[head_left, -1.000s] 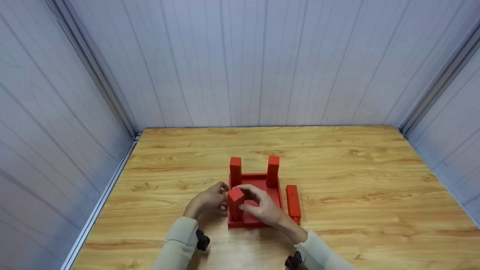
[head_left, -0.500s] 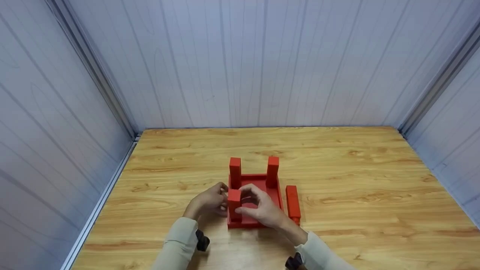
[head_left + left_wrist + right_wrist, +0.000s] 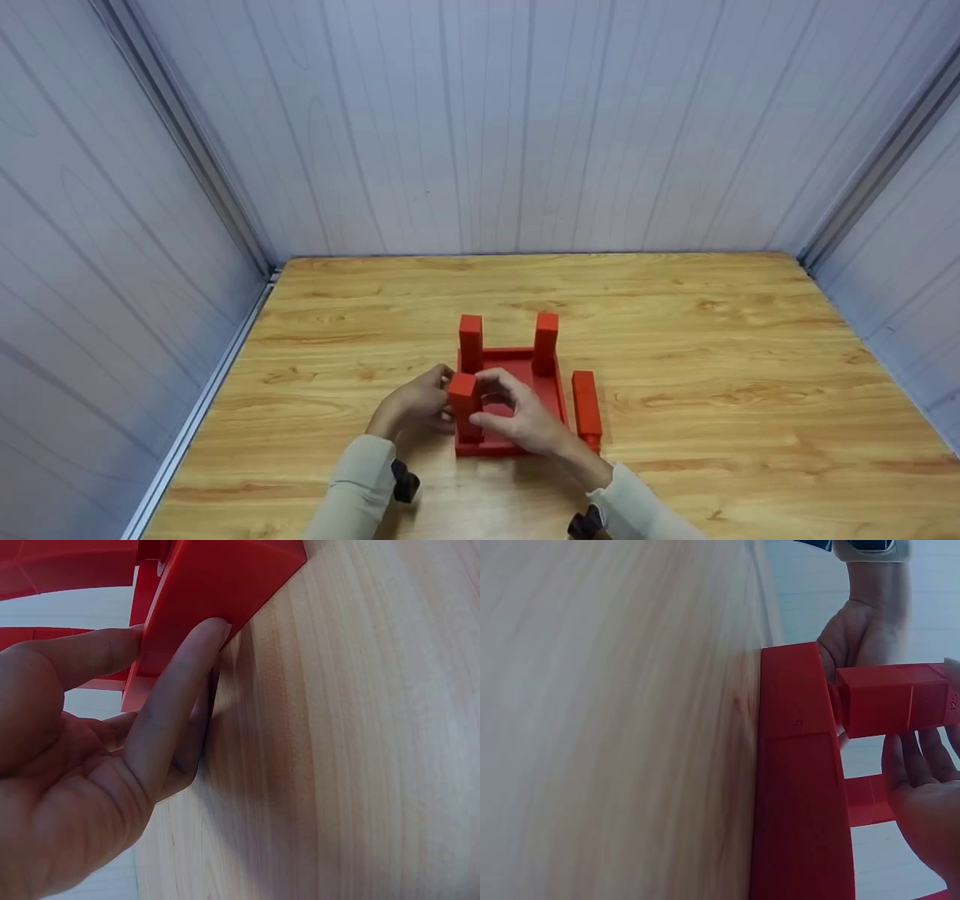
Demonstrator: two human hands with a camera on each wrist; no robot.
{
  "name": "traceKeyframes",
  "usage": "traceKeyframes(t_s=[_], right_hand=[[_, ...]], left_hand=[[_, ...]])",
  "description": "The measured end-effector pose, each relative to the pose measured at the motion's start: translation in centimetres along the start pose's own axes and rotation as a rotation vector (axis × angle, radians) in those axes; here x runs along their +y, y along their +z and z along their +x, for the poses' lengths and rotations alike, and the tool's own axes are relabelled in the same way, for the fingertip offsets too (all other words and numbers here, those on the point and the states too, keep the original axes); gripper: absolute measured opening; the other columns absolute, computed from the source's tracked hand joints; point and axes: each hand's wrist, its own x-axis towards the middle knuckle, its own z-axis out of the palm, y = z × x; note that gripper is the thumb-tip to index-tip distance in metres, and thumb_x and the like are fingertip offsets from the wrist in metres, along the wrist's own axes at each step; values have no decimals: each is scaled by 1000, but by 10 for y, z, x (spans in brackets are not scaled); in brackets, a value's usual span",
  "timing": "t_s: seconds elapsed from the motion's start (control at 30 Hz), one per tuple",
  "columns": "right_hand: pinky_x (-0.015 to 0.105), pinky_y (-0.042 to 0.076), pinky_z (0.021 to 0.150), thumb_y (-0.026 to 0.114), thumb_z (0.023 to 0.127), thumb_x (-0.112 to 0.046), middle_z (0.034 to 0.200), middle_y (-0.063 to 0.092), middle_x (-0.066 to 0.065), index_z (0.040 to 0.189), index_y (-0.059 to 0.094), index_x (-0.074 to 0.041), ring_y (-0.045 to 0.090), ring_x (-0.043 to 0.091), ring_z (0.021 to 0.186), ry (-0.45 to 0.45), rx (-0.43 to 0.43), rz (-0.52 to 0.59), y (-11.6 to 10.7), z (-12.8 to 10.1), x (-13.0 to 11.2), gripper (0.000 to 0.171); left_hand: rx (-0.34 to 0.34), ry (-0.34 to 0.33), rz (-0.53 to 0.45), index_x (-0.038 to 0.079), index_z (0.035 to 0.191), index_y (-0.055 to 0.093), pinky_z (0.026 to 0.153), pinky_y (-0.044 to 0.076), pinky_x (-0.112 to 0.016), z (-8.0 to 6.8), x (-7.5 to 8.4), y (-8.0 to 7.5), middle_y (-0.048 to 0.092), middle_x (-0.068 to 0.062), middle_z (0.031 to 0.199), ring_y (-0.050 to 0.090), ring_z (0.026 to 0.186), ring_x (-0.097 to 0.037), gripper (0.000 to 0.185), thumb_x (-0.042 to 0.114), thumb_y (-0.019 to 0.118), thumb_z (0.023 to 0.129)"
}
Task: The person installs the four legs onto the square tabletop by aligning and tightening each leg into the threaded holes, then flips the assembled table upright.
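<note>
A red square base [image 3: 525, 373] lies on the wooden table [image 3: 712, 360] with two red posts upright at its far corners [image 3: 471, 341] [image 3: 546, 341]. My right hand [image 3: 517, 420] grips a third red post [image 3: 463, 401], which stands at the base's near-left corner. The right wrist view shows that post [image 3: 889, 697] meeting the base [image 3: 799, 787], with my right fingers [image 3: 922, 780] beside it. My left hand [image 3: 420, 401] holds the base's left side. In the left wrist view its thumb and fingers [image 3: 176, 697] pinch the base's edge [image 3: 217, 585].
A fourth red post [image 3: 586, 405] lies flat on the table just right of the base. Pale panel walls [image 3: 480, 127] close in the table at the back and on both sides. Bare wood surrounds the base.
The post in my right hand has shifted slightly left and lower, onto the base's near-left corner. My left hand has stayed on the base's left side.
</note>
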Motion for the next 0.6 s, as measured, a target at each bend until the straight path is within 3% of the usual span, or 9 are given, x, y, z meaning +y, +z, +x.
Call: traceKeyframes(t_s=[0.3,0.47,0.6], right_hand=[[42,45,102,64,88,-2,125,58,14,123,45,-2,55,27,120,13,-26,19,1,1,0,40],[40,47,99,64,87,0,123,57,17,122,41,0,57,22,117,24,-38,36,0,0,1,41],[40,47,99,67,86,-2,121,55,15,123,43,0,58,21,113,23,-31,33,-1,0,2,44]], left_hand=[[20,-4,25,-1,123,41,63,56,-35,0,1,0,52,-11,90,55,70,-19,30,-3,43,94],[20,-3,37,-1,124,39,60,53,-33,1,2,0,47,-9,87,49,68,-20,38,-9,42,86],[17,-10,31,-1,123,39,61,54,-34,1,2,-1,47,-8,83,50,69,-19,38,-9,44,86]])
